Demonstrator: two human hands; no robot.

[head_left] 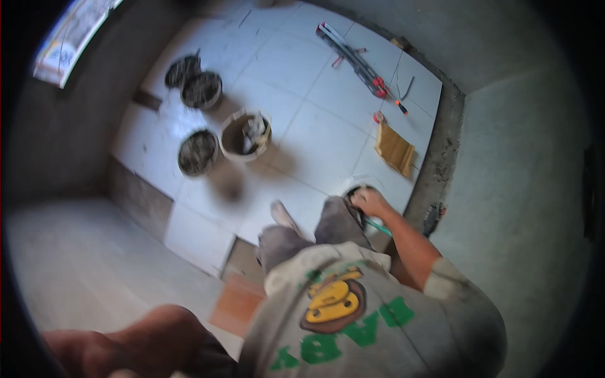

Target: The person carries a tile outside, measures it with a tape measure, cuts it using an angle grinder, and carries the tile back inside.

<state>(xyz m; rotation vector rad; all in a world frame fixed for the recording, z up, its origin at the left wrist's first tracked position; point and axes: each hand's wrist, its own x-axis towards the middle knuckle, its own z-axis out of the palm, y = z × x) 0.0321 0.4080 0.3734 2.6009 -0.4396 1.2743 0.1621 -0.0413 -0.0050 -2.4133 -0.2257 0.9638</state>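
- the right hand is at the small white bucket, its fingers bent over the near side of the rim, by the dark opening.
- whether those fingers grip something or just rest there, i cannot tell; blur and the hand itself hide the tips.
- the bucket stands on the white tiles, just beyond the fingers and beside the right knee; its round mouth shows no long axis.
- a green strip slants beneath the right wrist, between forearm and leg; contact is unclear.
- the right hand is the near one; no left hand can be made out.
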